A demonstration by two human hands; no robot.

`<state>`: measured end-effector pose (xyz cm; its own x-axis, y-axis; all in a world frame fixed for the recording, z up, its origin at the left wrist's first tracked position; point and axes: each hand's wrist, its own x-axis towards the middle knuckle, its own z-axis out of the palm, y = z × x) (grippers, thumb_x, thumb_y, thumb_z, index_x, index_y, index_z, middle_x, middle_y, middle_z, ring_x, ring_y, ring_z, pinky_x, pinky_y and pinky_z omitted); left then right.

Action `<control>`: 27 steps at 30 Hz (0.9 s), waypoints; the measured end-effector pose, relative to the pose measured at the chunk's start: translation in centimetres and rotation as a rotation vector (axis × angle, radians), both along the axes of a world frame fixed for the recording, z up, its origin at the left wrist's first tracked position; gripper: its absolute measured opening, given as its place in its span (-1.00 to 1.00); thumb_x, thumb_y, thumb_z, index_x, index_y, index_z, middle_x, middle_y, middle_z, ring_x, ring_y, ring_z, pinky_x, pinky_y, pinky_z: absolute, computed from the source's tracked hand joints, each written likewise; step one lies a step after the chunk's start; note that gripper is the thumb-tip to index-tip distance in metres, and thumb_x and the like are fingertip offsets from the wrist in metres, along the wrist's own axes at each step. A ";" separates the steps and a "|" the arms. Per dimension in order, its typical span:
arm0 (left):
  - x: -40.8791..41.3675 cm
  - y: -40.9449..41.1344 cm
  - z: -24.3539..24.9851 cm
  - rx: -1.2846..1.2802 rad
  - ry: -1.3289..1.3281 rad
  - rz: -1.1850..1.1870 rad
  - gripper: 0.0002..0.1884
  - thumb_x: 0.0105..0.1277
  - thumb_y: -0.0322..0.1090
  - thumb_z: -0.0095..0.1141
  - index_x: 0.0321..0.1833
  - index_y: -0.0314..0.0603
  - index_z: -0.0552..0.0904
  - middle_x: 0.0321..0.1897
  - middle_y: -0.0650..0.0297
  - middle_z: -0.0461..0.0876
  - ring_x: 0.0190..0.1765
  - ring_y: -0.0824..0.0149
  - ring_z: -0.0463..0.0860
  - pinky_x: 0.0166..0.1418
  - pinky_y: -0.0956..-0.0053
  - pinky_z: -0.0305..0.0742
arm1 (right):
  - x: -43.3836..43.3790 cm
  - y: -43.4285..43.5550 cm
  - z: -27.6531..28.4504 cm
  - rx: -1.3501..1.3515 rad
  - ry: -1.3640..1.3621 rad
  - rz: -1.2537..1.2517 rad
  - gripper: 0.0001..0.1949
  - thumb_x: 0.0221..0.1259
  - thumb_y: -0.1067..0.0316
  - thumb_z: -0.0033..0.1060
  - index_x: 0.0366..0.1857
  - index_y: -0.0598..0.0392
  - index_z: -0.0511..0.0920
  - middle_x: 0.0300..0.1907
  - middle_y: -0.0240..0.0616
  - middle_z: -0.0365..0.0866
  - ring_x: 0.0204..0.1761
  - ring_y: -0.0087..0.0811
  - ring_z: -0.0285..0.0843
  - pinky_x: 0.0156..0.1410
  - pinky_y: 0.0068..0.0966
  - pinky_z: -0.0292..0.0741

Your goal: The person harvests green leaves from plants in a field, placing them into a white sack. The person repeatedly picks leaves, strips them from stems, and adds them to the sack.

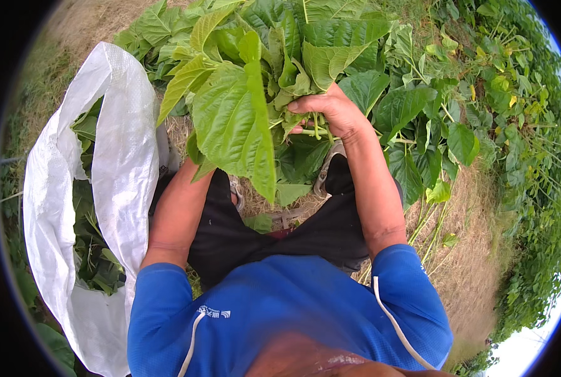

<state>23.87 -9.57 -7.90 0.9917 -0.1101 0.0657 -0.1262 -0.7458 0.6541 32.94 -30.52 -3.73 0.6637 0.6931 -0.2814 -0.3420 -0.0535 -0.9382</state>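
My right hand (332,109) is closed around the stems of a bunch of large green leaves (233,113), with the cut stem ends poking out below the fingers. The leaves fan up and to the left. My left forearm reaches up under this bunch, and the left hand is hidden behind the leaves. A white woven plastic sack (125,136) stands on the left with its mouth open, and green leaves (89,226) lie inside it.
A heap of leafy branches (403,108) lies ahead and to the right, and bare green stems (431,226) rest on the dry grass (473,249). Leafy plants (539,188) grow along the right edge. My shoes (325,174) are on the ground just below the bunch.
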 end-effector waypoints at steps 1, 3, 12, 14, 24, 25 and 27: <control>0.1 0.1 -0.2 0.022 0.034 -0.011 -0.54 0.46 0.06 0.29 0.16 -0.17 0.67 0.11 0.19 0.72 0.15 0.18 0.66 0.27 0.19 0.53 | -0.1 -0.7 0.1 0.023 0.008 0.016 -0.57 0.03 0.53 0.43 0.08 0.24 0.68 -0.06 -0.24 0.80 -0.03 -0.41 0.71 0.12 -0.45 0.59; 0.3 0.1 -0.4 0.044 0.094 -0.047 -0.53 0.48 0.05 0.26 0.20 -0.18 0.65 0.14 0.18 0.71 0.19 0.18 0.65 0.29 0.19 0.53 | -0.6 -1.5 -0.2 0.056 0.081 -0.128 -0.56 0.05 0.52 0.41 0.10 0.26 0.67 -0.07 -0.22 0.80 -0.05 -0.38 0.73 0.11 -0.44 0.59; 0.5 -0.2 -0.6 -0.002 0.280 -0.101 -0.55 0.55 0.04 0.16 0.23 -0.19 0.63 0.08 0.12 0.66 0.13 0.15 0.61 0.25 0.18 0.52 | -2.5 -2.5 -3.0 0.028 -0.242 -0.323 -0.50 0.28 0.27 0.45 0.28 0.14 0.56 0.10 -0.22 0.75 0.12 -0.29 0.68 0.21 -0.33 0.61; 0.0 0.2 -1.0 0.081 0.219 -0.133 -0.58 0.55 0.03 0.15 0.17 -0.18 0.65 -0.03 0.10 0.64 0.04 0.12 0.60 0.17 0.17 0.51 | -2.5 -2.4 -2.7 0.093 -0.397 -0.209 -0.44 0.17 0.22 0.54 0.23 0.21 0.56 0.07 -0.13 0.76 0.11 -0.14 0.70 0.25 -0.30 0.59; 4.7 -0.6 -5.8 0.080 0.003 0.079 -0.63 0.57 0.02 0.11 -0.13 -0.13 0.78 -0.55 0.01 0.53 -0.46 0.00 0.53 -0.23 0.14 0.48 | -11.8 -1.3 -0.1 -0.284 -0.743 0.229 -0.41 0.15 0.19 0.48 0.20 0.19 0.40 -0.20 0.17 0.73 -0.07 0.30 0.67 0.05 0.00 0.62; 6.1 -0.6 -6.1 0.076 0.021 0.160 -0.62 0.57 0.02 0.10 -0.16 -0.13 0.79 -0.61 0.00 0.52 -0.51 -0.02 0.52 -0.27 0.14 0.48 | -14.0 -2.2 -0.1 -0.244 -0.710 0.320 -0.37 0.17 0.20 0.45 0.28 0.16 0.37 -0.10 0.22 0.70 -0.06 0.30 0.66 0.07 0.03 0.60; 7.3 -0.1 -6.3 -0.051 0.035 0.262 -0.57 0.52 0.07 0.13 -0.24 -0.18 0.75 -0.60 0.02 0.56 -0.47 0.00 0.55 -0.26 0.12 0.49 | -16.0 -5.2 -0.3 -0.193 -0.621 0.159 -0.36 0.12 0.24 0.53 0.30 0.17 0.46 0.05 0.17 0.68 0.09 0.15 0.68 0.16 -0.09 0.61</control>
